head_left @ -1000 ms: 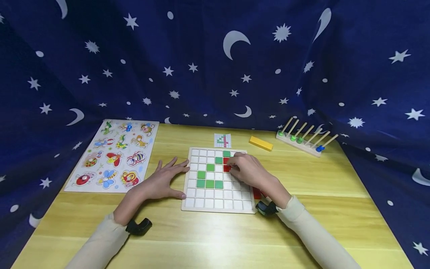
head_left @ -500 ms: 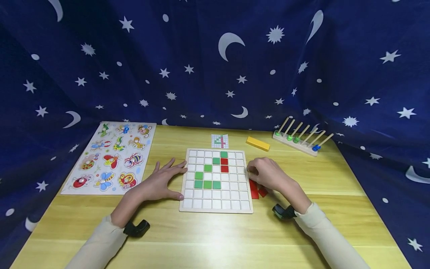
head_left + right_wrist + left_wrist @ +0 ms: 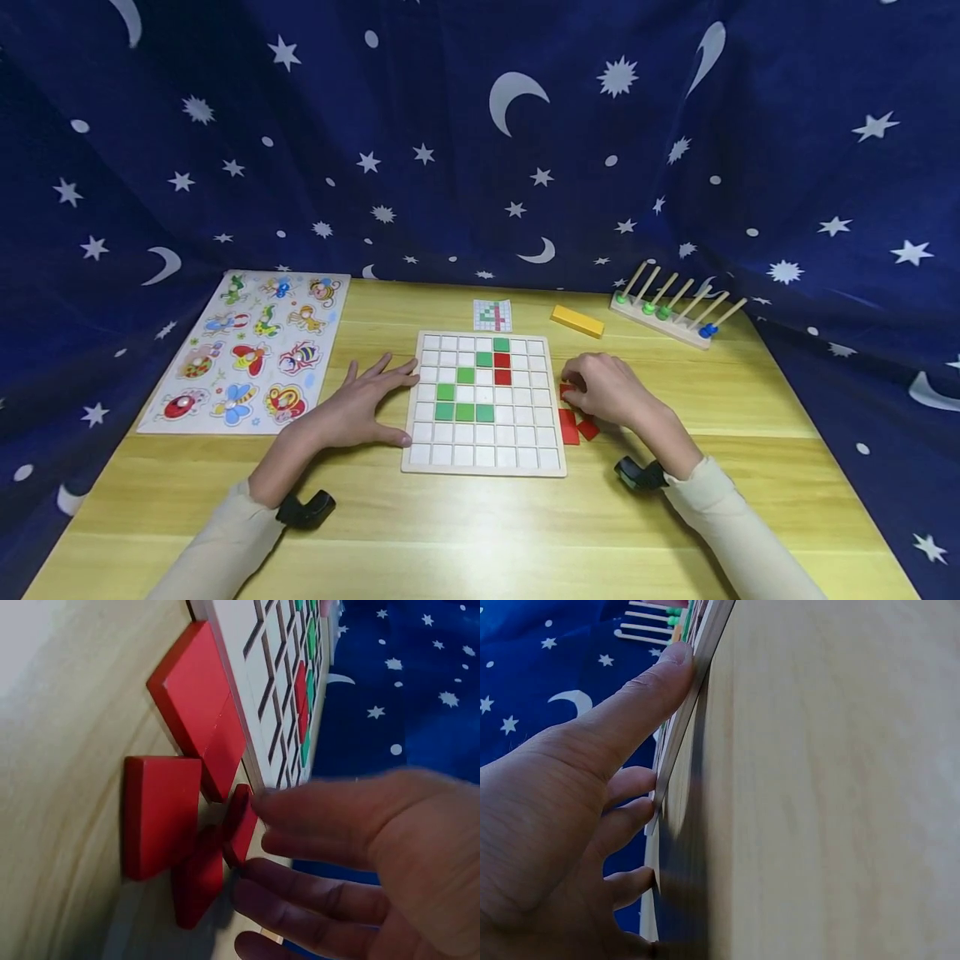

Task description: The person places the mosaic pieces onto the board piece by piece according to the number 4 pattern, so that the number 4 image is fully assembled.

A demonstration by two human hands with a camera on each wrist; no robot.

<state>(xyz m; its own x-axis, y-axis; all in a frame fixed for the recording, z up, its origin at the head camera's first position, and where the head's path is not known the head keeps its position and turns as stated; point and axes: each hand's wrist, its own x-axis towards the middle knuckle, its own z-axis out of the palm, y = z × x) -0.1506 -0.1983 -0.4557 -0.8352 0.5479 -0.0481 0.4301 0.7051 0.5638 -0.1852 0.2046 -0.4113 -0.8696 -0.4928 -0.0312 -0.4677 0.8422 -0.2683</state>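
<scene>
A square wooden grid board (image 3: 525,467) lies on the table, with green tiles (image 3: 465,412) in several cells and two red tiles (image 3: 502,368) one above the other. My left hand (image 3: 363,406) steadies its left side with spread fingers, the thumb (image 3: 676,656) on the rim and fingertips against the edge. Beyond the right side, my right hand (image 3: 609,387) pinches a loose red tile (image 3: 238,825) between thumb and fingers. More red tiles (image 3: 569,427) lie beside it along the board's right edge; the right wrist view shows them close together on the wood.
Behind the board lie a small printed pattern card (image 3: 492,316) and a yellow block (image 3: 577,322). A peg stand (image 3: 660,325) with green and blue beads is at the back right. An insect puzzle board (image 3: 255,350) lies left, and a starry blue curtain (image 3: 450,125) hangs behind.
My right hand has left the red tiles on the board and moved right to the loose ones, its fingertips now at one of them. My left hand stays at the board's edge.
</scene>
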